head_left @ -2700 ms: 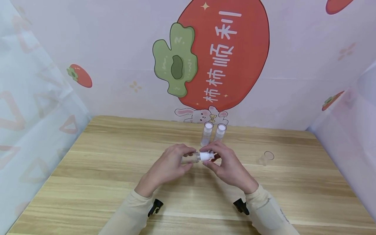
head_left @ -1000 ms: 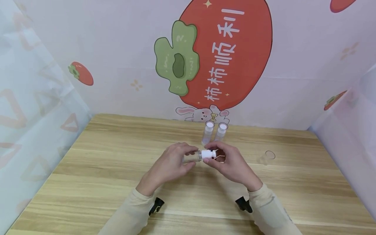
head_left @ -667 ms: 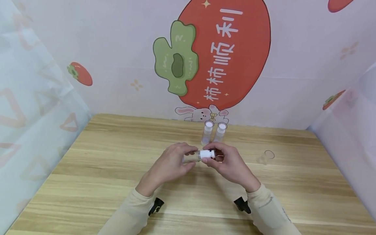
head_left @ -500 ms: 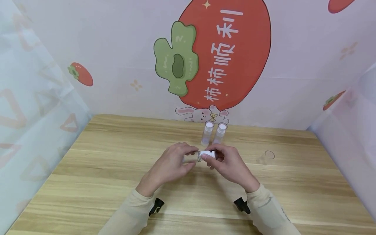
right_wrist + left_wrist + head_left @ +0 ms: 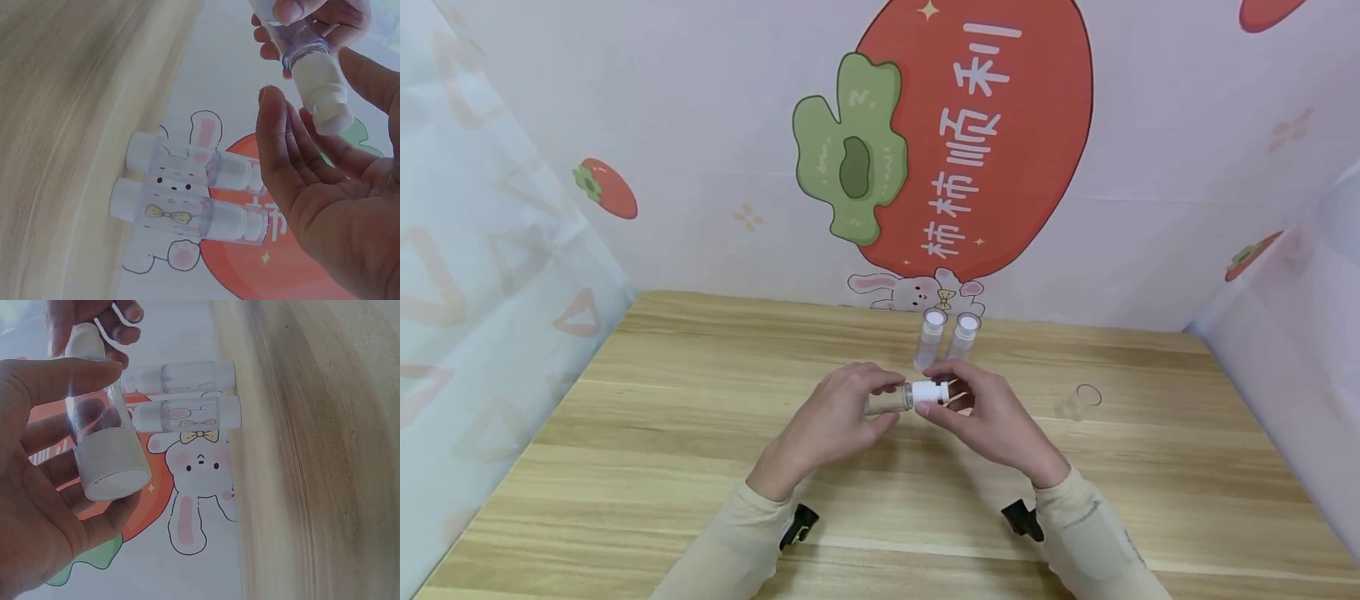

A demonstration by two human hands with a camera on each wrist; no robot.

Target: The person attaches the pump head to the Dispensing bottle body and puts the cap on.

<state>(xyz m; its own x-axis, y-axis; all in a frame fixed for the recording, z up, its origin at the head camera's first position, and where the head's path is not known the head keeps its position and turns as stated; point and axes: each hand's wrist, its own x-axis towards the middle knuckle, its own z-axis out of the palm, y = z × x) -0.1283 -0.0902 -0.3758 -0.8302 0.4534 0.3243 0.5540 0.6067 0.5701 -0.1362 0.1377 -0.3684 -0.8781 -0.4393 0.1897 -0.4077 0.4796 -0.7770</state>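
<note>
In the head view my left hand [image 5: 838,417] holds a small clear bottle [image 5: 887,402] lying sideways. In the left wrist view its thumb and curled fingers wrap the clear body, above a white base [image 5: 115,465]. A white pump top [image 5: 929,392] with a collar points right out of the bottle's neck. Around that top my right hand [image 5: 988,417] spreads its thumb and fingers. The right wrist view shows a gap between the index fingertip [image 5: 272,100] and the collar [image 5: 317,76]; the thumb is close beside it.
Two similar capped bottles, one left [image 5: 929,342] and one right [image 5: 962,337], stand behind the hands near the wall. A clear cap [image 5: 1078,402] sits on the wooden table [image 5: 700,467] to the right. A printed sheet [image 5: 700,100] covers the walls.
About half a second ago the right thumb and fingers pinched the pump top; now they have loosened and spread around it. The left hand keeps its hold on the bottle.
</note>
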